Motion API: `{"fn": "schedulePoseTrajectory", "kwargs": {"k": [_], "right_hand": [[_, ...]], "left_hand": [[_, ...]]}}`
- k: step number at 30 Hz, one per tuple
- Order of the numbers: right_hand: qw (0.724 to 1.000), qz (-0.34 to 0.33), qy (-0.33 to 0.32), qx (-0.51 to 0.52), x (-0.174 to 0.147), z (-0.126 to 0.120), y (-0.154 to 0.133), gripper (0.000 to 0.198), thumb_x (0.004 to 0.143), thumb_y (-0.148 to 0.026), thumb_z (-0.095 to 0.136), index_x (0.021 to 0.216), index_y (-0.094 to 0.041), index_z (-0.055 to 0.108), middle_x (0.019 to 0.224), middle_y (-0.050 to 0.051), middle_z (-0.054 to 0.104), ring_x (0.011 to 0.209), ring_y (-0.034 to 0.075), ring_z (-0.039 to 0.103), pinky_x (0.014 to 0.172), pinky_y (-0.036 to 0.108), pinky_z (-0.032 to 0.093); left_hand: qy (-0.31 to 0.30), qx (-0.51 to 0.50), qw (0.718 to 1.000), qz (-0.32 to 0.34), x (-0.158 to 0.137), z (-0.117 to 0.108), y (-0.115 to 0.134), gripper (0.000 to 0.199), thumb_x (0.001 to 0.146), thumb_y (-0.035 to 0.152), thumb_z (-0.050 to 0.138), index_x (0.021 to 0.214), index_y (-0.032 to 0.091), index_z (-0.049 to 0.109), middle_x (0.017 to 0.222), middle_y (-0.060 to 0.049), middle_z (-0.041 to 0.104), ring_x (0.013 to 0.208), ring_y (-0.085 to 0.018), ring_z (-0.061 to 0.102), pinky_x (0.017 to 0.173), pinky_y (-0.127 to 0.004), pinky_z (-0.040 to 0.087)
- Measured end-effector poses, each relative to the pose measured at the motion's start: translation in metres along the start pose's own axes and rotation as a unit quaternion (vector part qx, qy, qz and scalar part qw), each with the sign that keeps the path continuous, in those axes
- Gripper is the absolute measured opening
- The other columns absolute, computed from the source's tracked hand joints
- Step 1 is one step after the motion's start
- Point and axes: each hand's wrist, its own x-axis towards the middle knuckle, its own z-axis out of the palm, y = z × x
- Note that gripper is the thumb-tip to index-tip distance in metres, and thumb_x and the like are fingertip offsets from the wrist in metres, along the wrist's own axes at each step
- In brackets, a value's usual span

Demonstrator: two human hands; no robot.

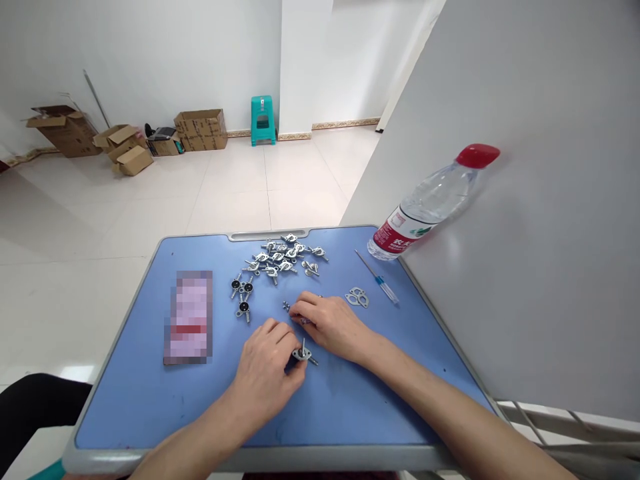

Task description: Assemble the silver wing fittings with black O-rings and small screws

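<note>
My left hand [270,363] is closed around a small metal fuel valve [302,354], its oval plate and lever facing up and a stub pointing right. Just beyond it, my right hand [327,323] reaches down to the tabletop, fingers curled together over a few tiny screws [286,306]. What its fingertips pinch, if anything, is hidden. Several similar fuel valves with plates and levers [277,257] lie in a cluster at the far side. Nearer and to the left are 3 valve bodies with round black faces [243,307]. Flat oval metal plates [357,297] lie right of my right hand.
A screwdriver with a clear-blue handle [385,288] lies on the right of the blue table [200,407]. Behind it a red-capped water bottle [425,207] stands by a grey panel [550,233]. A blurred-out pinkish rectangle [189,317] lies left. Cardboard boxes [201,130] and a teal stool [263,120] line the wall.
</note>
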Motion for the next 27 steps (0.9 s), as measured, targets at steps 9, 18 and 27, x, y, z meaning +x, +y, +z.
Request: {"fn": "schedulePoseTrajectory", "kwargs": {"k": [9, 18, 27], "right_hand": [[0.998, 0.002, -0.034, -0.053, 0.0006, 0.0004, -0.0016, 0.015, 0.086, -0.007, 0.050, 0.087, -0.016, 0.063, 0.084, 0.002, 0.062, 0.054, 0.009, 0.043, 0.049, 0.026, 0.019], [0.998, -0.004, -0.025, -0.052, 0.0002, -0.0021, -0.0039, 0.017, 0.088, -0.010, 0.048, 0.086, -0.017, 0.064, 0.083, 0.002, 0.061, 0.054, 0.009, 0.044, 0.050, 0.026, 0.020], [0.999, -0.040, -0.016, -0.001, 0.0017, -0.0024, -0.0029, 0.028, 0.079, 0.000, 0.051, 0.093, -0.019, 0.067, 0.087, 0.001, 0.064, 0.058, 0.008, 0.048, 0.051, 0.023, 0.022]], "left_hand": [[-0.006, 0.003, 1.000, 0.000, 0.0006, -0.0014, 0.0009, 0.014, 0.073, 0.006, 0.061, 0.074, 0.019, 0.054, 0.077, -0.001, 0.062, 0.074, -0.019, 0.053, 0.063, -0.031, 0.044], [-0.006, 0.006, 1.000, 0.005, 0.0009, -0.0013, 0.0008, 0.013, 0.075, 0.006, 0.057, 0.075, 0.019, 0.054, 0.078, -0.002, 0.062, 0.075, -0.019, 0.053, 0.064, -0.032, 0.045], [-0.007, 0.003, 1.000, 0.004, 0.0005, -0.0008, 0.0003, 0.014, 0.074, 0.006, 0.061, 0.074, 0.018, 0.054, 0.078, -0.002, 0.063, 0.075, -0.019, 0.053, 0.064, -0.033, 0.045]]}}
